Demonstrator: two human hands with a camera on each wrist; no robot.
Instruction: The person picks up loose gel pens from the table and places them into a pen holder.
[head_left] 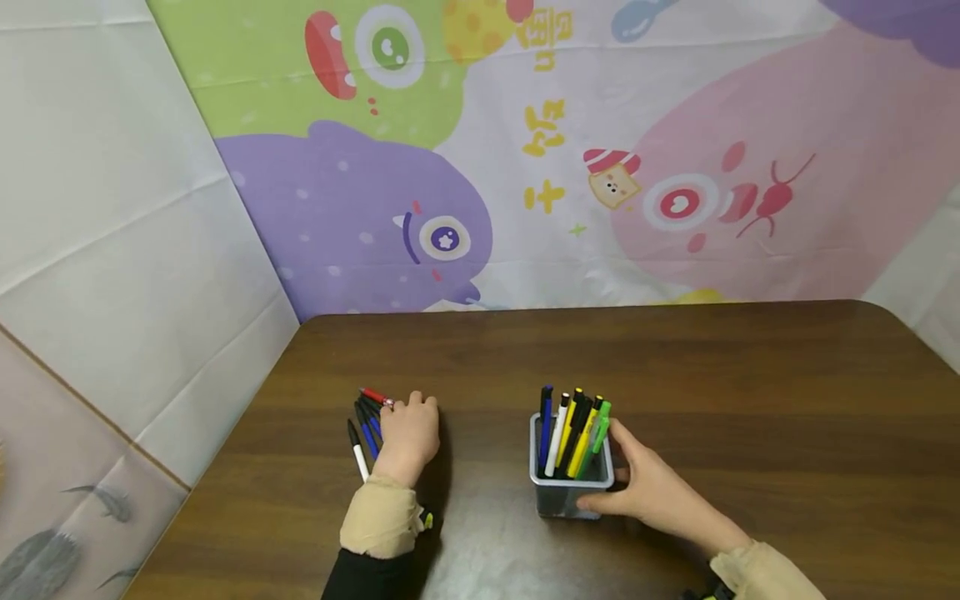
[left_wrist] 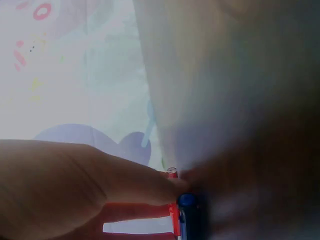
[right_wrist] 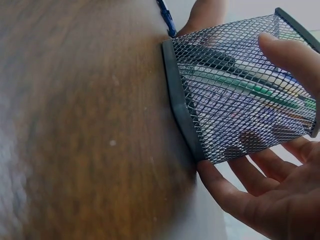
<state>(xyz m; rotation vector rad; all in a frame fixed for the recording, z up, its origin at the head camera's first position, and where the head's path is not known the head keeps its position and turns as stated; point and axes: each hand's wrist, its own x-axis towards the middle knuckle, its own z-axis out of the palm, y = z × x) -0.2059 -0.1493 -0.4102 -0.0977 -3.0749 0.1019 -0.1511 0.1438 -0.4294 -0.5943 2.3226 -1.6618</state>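
Observation:
On the left of the table, my left hand (head_left: 408, 433) pinches a red pen (head_left: 375, 396) between thumb and fingers. In the left wrist view the thumb (left_wrist: 145, 182) lies against the red pen (left_wrist: 173, 217), and a dark blue pen end (left_wrist: 187, 201) shows beside it. Blue pens (head_left: 367, 435) and a white pen with a black cap (head_left: 358, 454) lie by that hand, partly covered. My right hand (head_left: 656, 487) grips the mesh pen holder (head_left: 555, 502) from its right side, thumb in front. The holder stands upright with several pens and markers (head_left: 573, 433) inside.
A brown wooden table (head_left: 787, 417) carries everything. Behind it hangs a cartoon-printed cloth (head_left: 555, 250), and pale sheeting (head_left: 150, 208) covers the left side. In the right wrist view a blue pen (right_wrist: 167, 20) lies beyond the holder.

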